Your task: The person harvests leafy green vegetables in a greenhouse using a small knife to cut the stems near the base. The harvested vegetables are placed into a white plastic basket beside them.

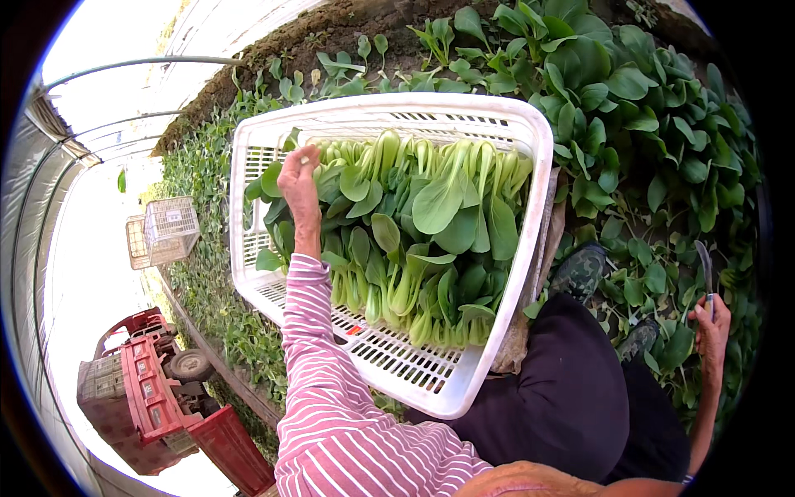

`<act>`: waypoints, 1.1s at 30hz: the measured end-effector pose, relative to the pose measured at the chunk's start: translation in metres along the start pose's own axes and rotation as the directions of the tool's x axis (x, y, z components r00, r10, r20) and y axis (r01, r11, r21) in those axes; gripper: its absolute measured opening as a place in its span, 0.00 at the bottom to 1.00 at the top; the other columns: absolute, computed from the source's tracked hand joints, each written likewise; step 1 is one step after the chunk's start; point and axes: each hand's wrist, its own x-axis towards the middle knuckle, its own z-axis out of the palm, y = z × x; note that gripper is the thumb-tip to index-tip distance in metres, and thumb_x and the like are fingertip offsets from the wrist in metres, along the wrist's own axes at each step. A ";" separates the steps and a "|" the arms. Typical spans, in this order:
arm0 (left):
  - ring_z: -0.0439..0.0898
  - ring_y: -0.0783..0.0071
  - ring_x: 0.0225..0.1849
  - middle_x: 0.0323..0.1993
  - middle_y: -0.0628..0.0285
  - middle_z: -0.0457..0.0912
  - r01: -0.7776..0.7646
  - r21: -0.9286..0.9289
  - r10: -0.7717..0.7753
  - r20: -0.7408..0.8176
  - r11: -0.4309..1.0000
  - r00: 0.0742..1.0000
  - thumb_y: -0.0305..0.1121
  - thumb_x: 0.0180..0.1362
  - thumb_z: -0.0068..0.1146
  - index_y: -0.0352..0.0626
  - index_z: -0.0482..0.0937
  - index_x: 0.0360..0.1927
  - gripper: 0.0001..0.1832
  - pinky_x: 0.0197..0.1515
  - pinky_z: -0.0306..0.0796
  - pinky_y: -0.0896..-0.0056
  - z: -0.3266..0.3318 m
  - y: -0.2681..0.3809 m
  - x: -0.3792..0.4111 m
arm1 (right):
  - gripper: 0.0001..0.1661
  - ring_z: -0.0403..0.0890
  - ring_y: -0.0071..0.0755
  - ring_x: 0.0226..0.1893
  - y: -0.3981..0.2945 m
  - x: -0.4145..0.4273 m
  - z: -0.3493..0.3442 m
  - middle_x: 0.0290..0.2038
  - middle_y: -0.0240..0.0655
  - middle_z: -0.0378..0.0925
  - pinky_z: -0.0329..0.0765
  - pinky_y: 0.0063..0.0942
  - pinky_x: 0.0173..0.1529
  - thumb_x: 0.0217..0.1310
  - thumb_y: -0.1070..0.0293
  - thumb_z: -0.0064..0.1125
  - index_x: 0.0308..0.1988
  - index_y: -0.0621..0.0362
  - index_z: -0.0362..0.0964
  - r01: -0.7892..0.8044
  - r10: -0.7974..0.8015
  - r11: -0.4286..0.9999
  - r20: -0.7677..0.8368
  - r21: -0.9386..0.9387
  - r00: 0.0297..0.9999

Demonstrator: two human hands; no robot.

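A white slatted plastic crate (540,143) lies before me, holding rows of green bok choy (438,205) with pale stems turned towards the crate's long sides. Over the crate's left part is my left hand (300,177), its fingers curled near the stems; whether it pinches a bok choy there cannot be told. Off to the right, my right hand (712,323) grips the handle of a small curved knife (707,267), blade pointing up in the picture, above low leaves on the ground.
Growing bok choy (621,93) stands thick at the upper right. My camouflage shoes (579,273) are among leaves right of the crate. Two stacked crates (171,231) and a red cargo vehicle (149,385) are at the left. A greenhouse hoop (143,61) arches at the upper left.
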 end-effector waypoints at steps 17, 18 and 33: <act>0.81 0.66 0.56 0.55 0.48 0.80 -0.560 0.186 0.457 0.402 0.807 0.793 0.27 0.68 0.54 0.38 0.69 0.67 0.24 0.58 0.75 0.69 0.146 0.235 0.070 | 0.12 0.69 0.14 0.14 -0.014 0.001 -0.059 0.23 0.28 0.75 0.64 0.17 0.14 0.61 0.63 0.62 0.34 0.59 0.69 0.062 -0.064 0.998 0.080 0.026 0.995; 0.80 0.66 0.57 0.57 0.47 0.80 -0.550 0.068 0.416 0.580 0.833 0.701 0.28 0.69 0.53 0.38 0.70 0.66 0.23 0.61 0.73 0.69 0.187 0.261 0.046 | 0.13 0.70 0.15 0.14 -0.007 0.003 -0.064 0.22 0.29 0.75 0.64 0.18 0.14 0.61 0.63 0.61 0.35 0.61 0.69 0.085 -0.086 0.996 0.086 0.024 0.993; 0.84 0.72 0.40 0.37 0.57 0.85 -0.454 -0.428 0.336 0.902 0.781 -0.272 0.31 0.66 0.55 0.34 0.78 0.55 0.16 0.45 0.75 0.71 0.595 0.292 -0.273 | 0.14 0.70 0.17 0.14 0.117 0.108 0.004 0.22 0.34 0.78 0.63 0.18 0.13 0.65 0.61 0.60 0.36 0.61 0.69 -0.049 0.147 0.645 -0.060 0.763 0.987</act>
